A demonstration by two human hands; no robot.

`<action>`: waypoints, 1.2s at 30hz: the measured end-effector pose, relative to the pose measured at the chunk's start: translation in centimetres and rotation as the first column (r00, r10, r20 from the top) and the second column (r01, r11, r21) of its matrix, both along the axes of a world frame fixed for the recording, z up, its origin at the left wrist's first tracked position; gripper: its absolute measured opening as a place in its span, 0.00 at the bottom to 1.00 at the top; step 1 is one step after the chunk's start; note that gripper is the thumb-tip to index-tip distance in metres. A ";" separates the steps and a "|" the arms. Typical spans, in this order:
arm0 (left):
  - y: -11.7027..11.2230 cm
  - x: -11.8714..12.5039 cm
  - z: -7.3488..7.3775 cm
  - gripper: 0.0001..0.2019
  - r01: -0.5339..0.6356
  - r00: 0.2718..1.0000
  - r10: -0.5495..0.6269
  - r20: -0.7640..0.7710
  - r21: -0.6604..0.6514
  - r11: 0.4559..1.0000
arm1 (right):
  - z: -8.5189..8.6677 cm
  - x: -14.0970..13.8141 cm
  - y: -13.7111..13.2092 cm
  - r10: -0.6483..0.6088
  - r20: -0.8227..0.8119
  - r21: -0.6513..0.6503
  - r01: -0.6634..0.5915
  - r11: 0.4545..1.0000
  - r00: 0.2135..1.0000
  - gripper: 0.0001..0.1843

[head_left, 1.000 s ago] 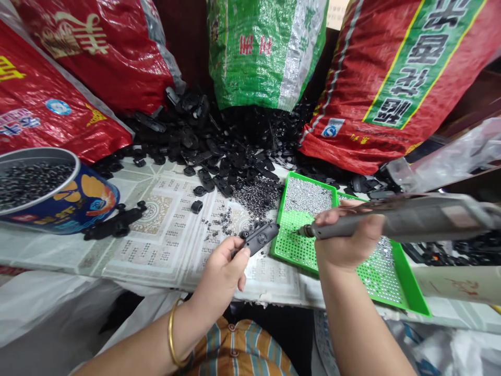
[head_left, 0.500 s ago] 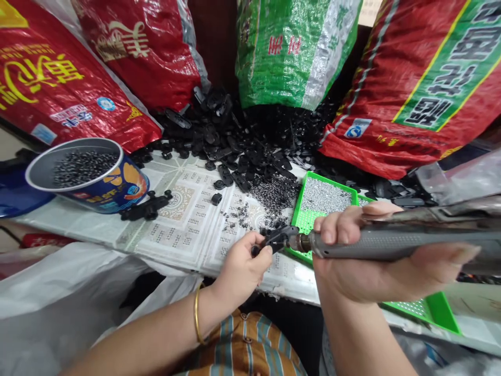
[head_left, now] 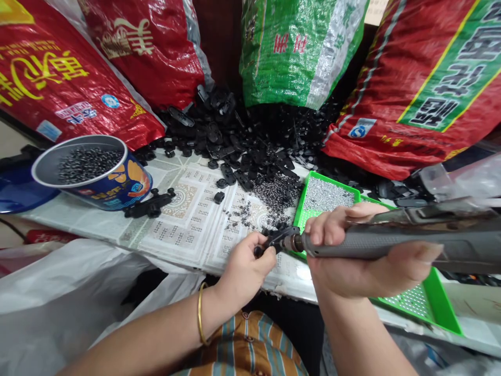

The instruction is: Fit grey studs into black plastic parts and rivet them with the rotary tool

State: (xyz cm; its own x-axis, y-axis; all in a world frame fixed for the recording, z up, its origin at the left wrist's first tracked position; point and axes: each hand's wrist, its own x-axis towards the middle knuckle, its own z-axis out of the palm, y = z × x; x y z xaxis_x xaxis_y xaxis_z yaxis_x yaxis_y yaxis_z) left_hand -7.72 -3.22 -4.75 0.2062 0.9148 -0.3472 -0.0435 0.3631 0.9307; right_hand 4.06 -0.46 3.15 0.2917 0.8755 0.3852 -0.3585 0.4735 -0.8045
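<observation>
My left hand [head_left: 250,263] pinches a small black plastic part [head_left: 282,235] with wheel-like knobs between thumb and fingers, just above the table's front edge. My right hand [head_left: 352,256] is wrapped round a grey electric screwdriver [head_left: 364,240], held level and pointing left. The driver's tip meets the right side of the black part; a screw there is too small to make out. Beyond the hands lies a pile of tiny dark screws [head_left: 276,193]. A green tray [head_left: 299,211] of small silvery pieces stands behind the screwdriver, partly hidden by it.
A blue can [head_left: 117,190] of small dark pieces stands at left, a black assembled part [head_left: 151,203] beside it. Loose black parts [head_left: 219,130] heap along the back, below red sacks [head_left: 156,68] and a green sack [head_left: 289,57]. Another green tray [head_left: 444,303] is at right.
The screwdriver and my right hand have shifted left, bringing the driver's tip closer against the black part. My left hand keeps its pinch. The whole view has moved slightly.
</observation>
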 end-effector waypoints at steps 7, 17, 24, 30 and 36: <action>0.2 0.4 0.3 0.08 -0.046 0.997 0.046 -0.056 0.016 0.999 | 0.3 -0.2 -0.4 0.085 0.052 0.043 -0.088 0.995 0.995 0.17; 0.2 0.4 -0.3 0.07 -0.036 0.997 0.039 -0.070 0.041 0.998 | -0.7 -0.6 -1.0 0.109 0.077 0.089 -0.116 0.989 0.991 0.17; 0.5 0.0 0.3 0.08 0.060 0.995 -0.056 -0.087 0.039 0.997 | 0.5 1.6 -1.7 -0.116 0.035 0.093 0.113 0.989 0.993 0.19; 0.3 0.1 1.4 0.08 0.203 0.979 -0.203 0.029 0.018 0.979 | -0.3 9.0 -3.8 -0.539 0.191 0.097 0.531 0.842 0.820 0.20; 0.5 3.3 2.0 0.05 0.463 0.884 -0.467 -0.014 0.154 0.873 | -3.5 12.4 -4.2 -0.680 0.318 0.009 0.715 0.700 0.661 0.15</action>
